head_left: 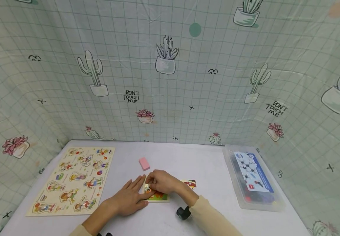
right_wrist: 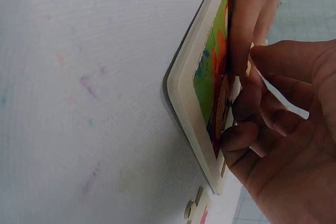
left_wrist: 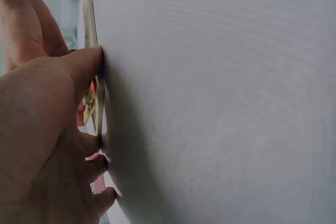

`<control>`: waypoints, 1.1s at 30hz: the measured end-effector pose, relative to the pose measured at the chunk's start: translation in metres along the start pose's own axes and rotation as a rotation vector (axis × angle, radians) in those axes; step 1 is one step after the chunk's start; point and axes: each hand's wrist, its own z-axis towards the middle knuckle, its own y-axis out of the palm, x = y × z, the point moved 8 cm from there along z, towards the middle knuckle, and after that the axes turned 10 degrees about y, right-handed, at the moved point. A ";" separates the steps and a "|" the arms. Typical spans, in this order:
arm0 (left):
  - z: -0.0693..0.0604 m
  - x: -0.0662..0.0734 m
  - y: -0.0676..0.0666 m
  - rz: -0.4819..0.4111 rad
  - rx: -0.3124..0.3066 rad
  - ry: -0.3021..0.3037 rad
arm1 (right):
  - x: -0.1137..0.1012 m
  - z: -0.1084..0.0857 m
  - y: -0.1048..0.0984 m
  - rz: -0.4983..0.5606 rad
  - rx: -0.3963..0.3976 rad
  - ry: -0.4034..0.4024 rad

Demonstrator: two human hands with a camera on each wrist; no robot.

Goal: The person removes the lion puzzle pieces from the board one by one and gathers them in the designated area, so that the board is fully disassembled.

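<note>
The small puzzle (head_left: 159,197) lies on the white table (head_left: 205,164), its pale frame round a green and orange picture, with both hands on or over it. The left hand (head_left: 130,198) is palm down at the puzzle's left edge, fingers straight and spread apart; the forefinger reaches across the puzzle, while the other fingertips point past its left side. The right hand (head_left: 164,182) is over the puzzle's far part, fingers curled in, thumb and forefinger pinching what seems to be a pale piece (right_wrist: 249,68), though the fingers hide most of it.

Just right of the puzzle, partly behind the right forearm, is a loose piece (head_left: 191,184) printed in red. Behind the puzzle and near it sits a pink block (head_left: 144,164). Well to the puzzle's left lies a large board (head_left: 71,183) of printed figures; well to its right, a clear box (head_left: 254,178) with a blue label.
</note>
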 end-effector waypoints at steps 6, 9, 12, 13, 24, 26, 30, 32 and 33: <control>0.000 0.001 -0.001 -0.003 -0.007 -0.002 | 0.000 0.002 0.002 0.058 -0.008 0.014; 0.000 0.002 -0.002 -0.007 -0.010 -0.002 | -0.001 0.002 0.002 0.052 -0.012 0.016; 0.001 0.003 -0.002 -0.003 -0.010 0.001 | -0.002 0.001 0.002 0.041 -0.009 0.018; 0.001 0.003 -0.002 -0.002 -0.011 0.002 | -0.002 0.001 0.002 0.042 -0.008 0.017; 0.001 0.002 -0.002 -0.006 -0.001 0.010 | -0.006 -0.007 -0.017 0.148 0.032 -0.001; 0.001 0.002 -0.002 0.000 0.002 0.011 | -0.005 -0.009 -0.024 0.169 0.041 0.011; 0.000 0.003 -0.003 0.011 0.006 0.013 | 0.001 -0.014 -0.038 0.168 0.067 0.022; 0.000 0.004 -0.004 0.011 0.013 0.021 | 0.006 -0.016 -0.045 0.161 0.078 0.027; 0.000 0.004 -0.004 0.009 0.017 0.024 | 0.008 -0.018 -0.047 0.159 0.081 0.030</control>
